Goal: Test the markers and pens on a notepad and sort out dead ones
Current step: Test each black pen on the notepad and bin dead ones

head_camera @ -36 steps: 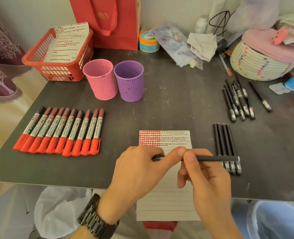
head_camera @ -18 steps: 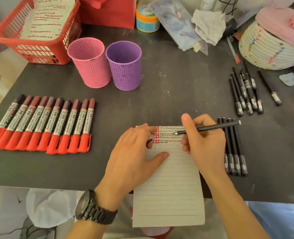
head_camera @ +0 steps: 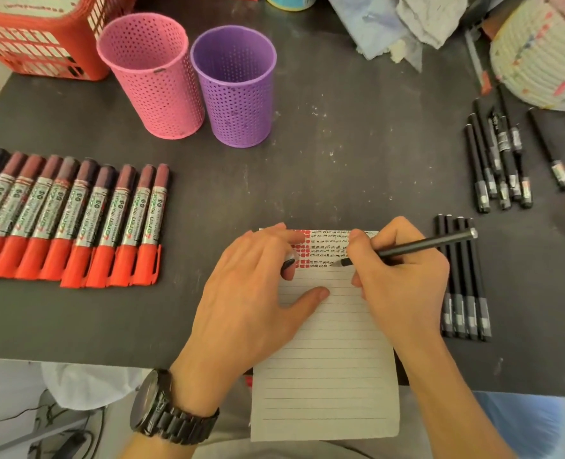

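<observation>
Right hand (head_camera: 403, 279) grip: thumb and fingers pinched round a slim matte black pen (head_camera: 423, 244). Its tip is down on the notepad (head_camera: 327, 376) at the right end of the last row of small black marks, and the barrel runs back toward 3 o'clock, silver end up. Left hand (head_camera: 251, 303) lies on the pad's left half, thumb spread on the ruled paper. Its grip pinches a short dark pen cap (head_camera: 288, 262) between two fingers (can't tell which two). Dark metal-link watch (head_camera: 171, 409) on that wrist.

Notepad: white ruled paper, rectangular. Top strip has red blocks at left and black marks at right; plain lines below. Its lower part overhangs the near edge of the table (head_camera: 357, 167) at 6 o'clock. Table is dark, matte, flecked with pale specks.

From the pad:
- 9 o'clock: row of fat red markers (head_camera: 72, 220), side by side and touching; glossy red caps toward the near edge, silver labels, dark butts.
- 3 o'clock, just beside the right hand: four slim black pens (head_camera: 463, 279), parallel, touching.
- 2 o'clock, well apart: looser bunch of pens (head_camera: 482, 193), one lying off alone.
- 11 o'clock: pink cup (head_camera: 161, 94) and purple cup (head_camera: 238, 104), round, perforated, upright, just beside each other.
- 10 o'clock: red lattice basket (head_camera: 25, 51).
- 1 o'clock: woven rope basket (head_camera: 536, 61).

Widest gaps: between pad top and cups, and between markers and left hand.
</observation>
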